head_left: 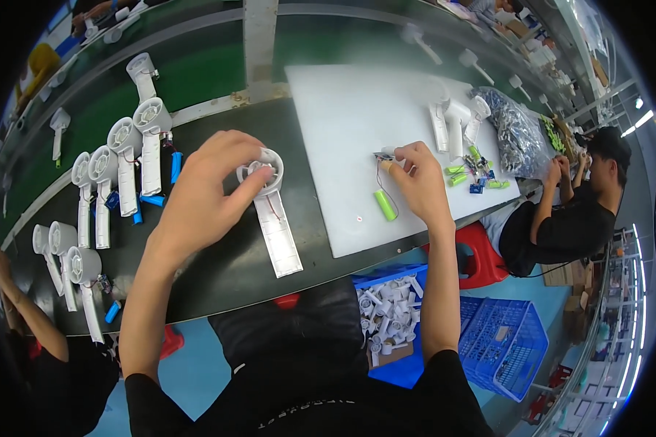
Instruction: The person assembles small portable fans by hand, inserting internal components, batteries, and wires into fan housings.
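**Left hand [215,186] on a white fan [280,240], right hand [421,182] on a small circuit board [383,156]**

I can see the left hand curled over the round top of the white fan, with the thumb on one side and the fingers on the far rim. The fan lies on the dark counter [208,280], and its long open handle points back toward the body. A thin red wire sits in the handle.

I have the right hand in a narrow pinch, holding the small circuit board over the white sheet [353,226]. Thin wires hang from it to a green battery [385,205] that lies on the sheet.

More white fans [126,142] lie off to the left, with blue batteries [176,167] beside some of them. On the right, I see a clear bag [515,131] full of small parts. A co-worker [576,218] in a black shirt sits near it. A blue basket [516,364] is below the counter.
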`<state>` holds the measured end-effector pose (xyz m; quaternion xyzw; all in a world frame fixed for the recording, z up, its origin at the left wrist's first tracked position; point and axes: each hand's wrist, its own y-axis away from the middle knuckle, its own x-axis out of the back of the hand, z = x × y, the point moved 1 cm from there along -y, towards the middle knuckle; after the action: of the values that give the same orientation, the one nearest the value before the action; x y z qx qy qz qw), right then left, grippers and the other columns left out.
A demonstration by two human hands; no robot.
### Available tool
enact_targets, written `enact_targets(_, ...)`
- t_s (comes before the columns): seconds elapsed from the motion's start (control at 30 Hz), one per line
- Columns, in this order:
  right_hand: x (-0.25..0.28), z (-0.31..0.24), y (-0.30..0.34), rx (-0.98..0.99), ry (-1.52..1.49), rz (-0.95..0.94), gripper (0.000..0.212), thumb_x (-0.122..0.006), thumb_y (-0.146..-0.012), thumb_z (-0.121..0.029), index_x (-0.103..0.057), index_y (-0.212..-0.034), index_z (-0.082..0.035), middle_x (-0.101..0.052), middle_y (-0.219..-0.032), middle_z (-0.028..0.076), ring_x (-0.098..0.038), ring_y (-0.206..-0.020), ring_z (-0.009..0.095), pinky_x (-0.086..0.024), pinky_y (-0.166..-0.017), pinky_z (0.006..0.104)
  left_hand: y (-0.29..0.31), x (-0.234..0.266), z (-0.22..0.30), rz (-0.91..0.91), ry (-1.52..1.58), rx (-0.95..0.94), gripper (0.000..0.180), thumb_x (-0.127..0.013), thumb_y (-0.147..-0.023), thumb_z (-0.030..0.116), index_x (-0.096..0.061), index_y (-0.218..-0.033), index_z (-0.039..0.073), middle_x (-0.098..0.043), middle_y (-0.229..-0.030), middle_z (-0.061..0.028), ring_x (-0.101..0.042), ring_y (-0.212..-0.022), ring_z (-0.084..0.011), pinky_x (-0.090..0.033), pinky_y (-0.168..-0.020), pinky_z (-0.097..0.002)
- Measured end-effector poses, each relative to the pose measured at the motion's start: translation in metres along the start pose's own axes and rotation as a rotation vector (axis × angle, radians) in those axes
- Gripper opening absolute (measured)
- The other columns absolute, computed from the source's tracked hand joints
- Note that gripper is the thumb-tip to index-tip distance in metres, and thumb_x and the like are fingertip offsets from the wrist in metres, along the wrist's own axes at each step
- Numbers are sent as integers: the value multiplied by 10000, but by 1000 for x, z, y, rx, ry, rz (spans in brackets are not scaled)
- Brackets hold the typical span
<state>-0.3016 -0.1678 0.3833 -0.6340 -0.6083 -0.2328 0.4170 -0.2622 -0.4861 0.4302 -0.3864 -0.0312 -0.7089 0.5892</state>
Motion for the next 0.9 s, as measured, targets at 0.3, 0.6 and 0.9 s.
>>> enact_targets(0.3,13,-70,27,302,-244,93,328,-740,-743,-16,-637,-1053,19,-676,-870,99,-651,-727,187,-530,-688,294,-13,-70,29,-3,98,-200,470,-739,-798,53,-560,-1227,-18,-644,-1039,-185,-627,-963,-331,-519,-832,-401)
enact_targets(0.6,-6,-92,39,224,-607,190,285,-796,-778,-78,-675,-1007,40,-645,-999,111,-609,-882,167,-479,-791,264,-7,-77,31,-78,803,255,564,-591,-934,-37,-314,-1418,53,-705,-1088,-175,-672,-1045,-187,-529,-890,-299)
enact_targets(0.9,-12,-84,50,-71,-1199,-94,268,-621,-947,-34,-627,-1202,50,-727,-1017,148,-692,-912,176,-540,-860,297,12,0,14,-9,128,-27,177,-733,-789,27,-660,-947,-2,-665,-872,-94,-587,-680,-189,-469,-634,-287)
